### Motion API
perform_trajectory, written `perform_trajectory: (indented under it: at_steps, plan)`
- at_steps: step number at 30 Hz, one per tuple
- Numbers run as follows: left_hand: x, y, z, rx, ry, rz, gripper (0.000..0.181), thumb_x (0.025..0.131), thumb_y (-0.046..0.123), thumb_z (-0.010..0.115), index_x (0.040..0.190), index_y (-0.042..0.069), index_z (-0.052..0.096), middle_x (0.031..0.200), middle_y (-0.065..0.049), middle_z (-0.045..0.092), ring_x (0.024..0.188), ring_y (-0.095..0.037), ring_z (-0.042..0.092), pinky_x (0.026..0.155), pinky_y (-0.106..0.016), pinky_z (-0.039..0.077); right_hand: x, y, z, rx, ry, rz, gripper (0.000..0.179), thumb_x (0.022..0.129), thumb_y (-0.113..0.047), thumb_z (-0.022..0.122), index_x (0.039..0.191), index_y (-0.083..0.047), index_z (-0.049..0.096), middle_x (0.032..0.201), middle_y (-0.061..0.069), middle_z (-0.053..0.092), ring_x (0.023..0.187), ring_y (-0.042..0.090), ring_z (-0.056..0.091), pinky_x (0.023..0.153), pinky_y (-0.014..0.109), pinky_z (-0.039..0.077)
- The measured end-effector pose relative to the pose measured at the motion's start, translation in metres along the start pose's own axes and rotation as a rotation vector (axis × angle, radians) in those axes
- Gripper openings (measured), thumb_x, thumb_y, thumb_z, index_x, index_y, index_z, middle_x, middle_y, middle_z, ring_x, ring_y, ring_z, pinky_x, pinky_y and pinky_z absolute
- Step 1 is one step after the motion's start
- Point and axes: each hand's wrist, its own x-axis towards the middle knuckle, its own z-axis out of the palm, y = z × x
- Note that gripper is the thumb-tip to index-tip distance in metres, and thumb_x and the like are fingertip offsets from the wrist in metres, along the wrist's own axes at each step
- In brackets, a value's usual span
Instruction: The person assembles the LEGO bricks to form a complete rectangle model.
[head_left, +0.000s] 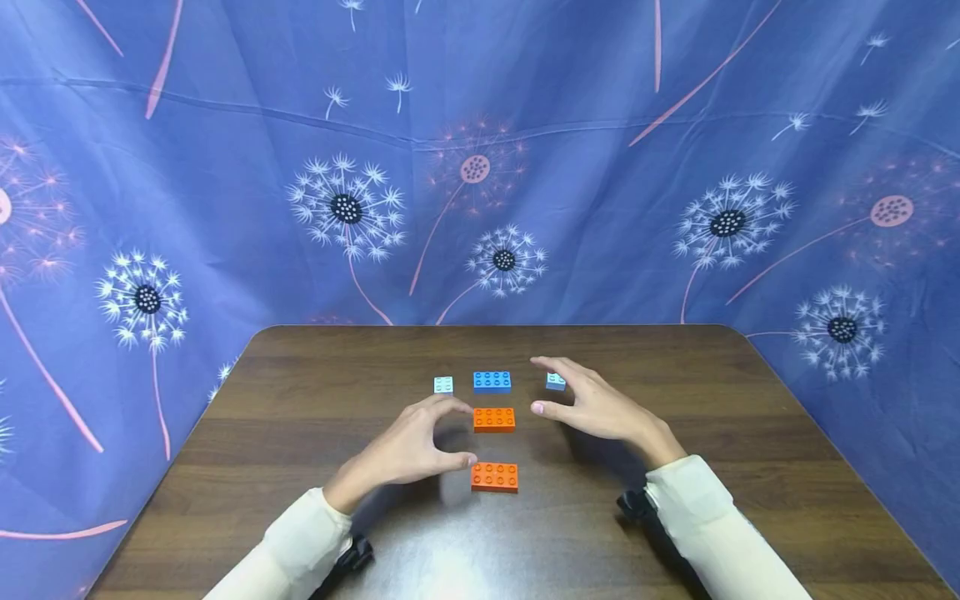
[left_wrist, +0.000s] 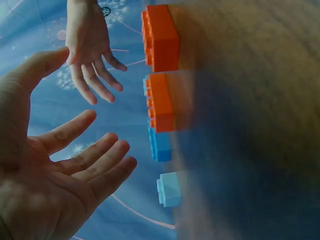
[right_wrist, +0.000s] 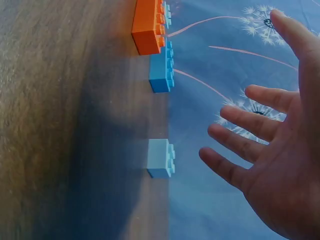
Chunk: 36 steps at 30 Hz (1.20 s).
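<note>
Two orange toy bricks lie on the table, the nearer orange brick (head_left: 494,477) in front of the farther orange brick (head_left: 493,420). Behind them is a blue brick (head_left: 492,382), with a small pale blue brick (head_left: 443,385) to its left and a small light blue brick (head_left: 555,381) to its right. My left hand (head_left: 408,442) hovers left of the orange bricks, fingers spread and holding nothing. Over on the right, my right hand (head_left: 600,406) is held above the table, partly covering the light blue brick in the head view. Its palm (right_wrist: 280,175) is bare in the right wrist view.
The brown wooden table (head_left: 300,367) has rounded far corners. Behind it hangs a blue cloth (head_left: 600,167) printed with dandelions. A dark strap device (head_left: 637,505) sits at the right wrist, and another dark device (head_left: 356,552) at the left wrist.
</note>
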Motion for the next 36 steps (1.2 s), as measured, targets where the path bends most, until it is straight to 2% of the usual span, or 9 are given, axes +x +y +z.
perform_trajectory:
  at_steps: [7, 12, 21, 28, 36]
  plan:
    - [0.001, -0.003, 0.007, -0.042, -0.026, 0.02, 0.062, 0.078, 0.041, 0.086, 0.129, 0.012, 0.066, 0.13, -0.004, 0.069, 0.12, -0.029, 0.065, 0.101, -0.052, 0.051, 0.006, 0.007, 0.008, 0.072, -0.02, -0.027, 0.073, 0.096, -0.055, 0.066, 0.156, -0.021, 0.042, 0.159, 0.004, 0.048, 0.141, 0.037, 0.052, 0.109, 0.06, 0.046]
    - [0.002, -0.006, 0.011, -0.081, -0.045, 0.027, 0.061, 0.077, 0.038, 0.087, 0.128, 0.011, 0.067, 0.127, -0.004, 0.07, 0.119, -0.027, 0.067, 0.103, -0.05, 0.051, 0.008, 0.011, 0.015, 0.107, -0.028, -0.034, 0.07, 0.095, -0.05, 0.07, 0.153, -0.018, 0.046, 0.153, 0.009, 0.055, 0.137, 0.036, 0.056, 0.108, 0.058, 0.048]
    - [0.0, -0.01, 0.02, -0.188, -0.093, 0.002, 0.057, 0.078, 0.027, 0.087, 0.128, 0.009, 0.066, 0.128, -0.008, 0.07, 0.119, -0.027, 0.068, 0.101, -0.045, 0.056, 0.015, 0.011, 0.024, 0.116, -0.093, -0.042, 0.068, 0.092, -0.041, 0.076, 0.148, -0.011, 0.052, 0.147, 0.01, 0.061, 0.132, 0.029, 0.061, 0.107, 0.053, 0.051]
    - [0.001, -0.008, 0.026, -0.175, -0.104, 0.02, 0.058, 0.077, 0.03, 0.088, 0.126, 0.007, 0.067, 0.124, -0.009, 0.071, 0.113, -0.027, 0.069, 0.098, -0.044, 0.057, 0.021, 0.01, 0.032, 0.126, -0.125, -0.065, 0.067, 0.091, -0.041, 0.078, 0.146, -0.011, 0.054, 0.145, 0.007, 0.062, 0.128, 0.027, 0.063, 0.106, 0.048, 0.052]
    - [0.002, -0.005, 0.031, -0.131, -0.124, 0.02, 0.055, 0.076, 0.028, 0.089, 0.123, 0.007, 0.069, 0.119, -0.007, 0.073, 0.107, -0.025, 0.07, 0.096, -0.04, 0.056, 0.025, 0.01, 0.036, 0.208, -0.16, -0.074, 0.064, 0.094, -0.034, 0.075, 0.148, -0.011, 0.051, 0.146, 0.011, 0.061, 0.129, 0.028, 0.062, 0.105, 0.046, 0.053]
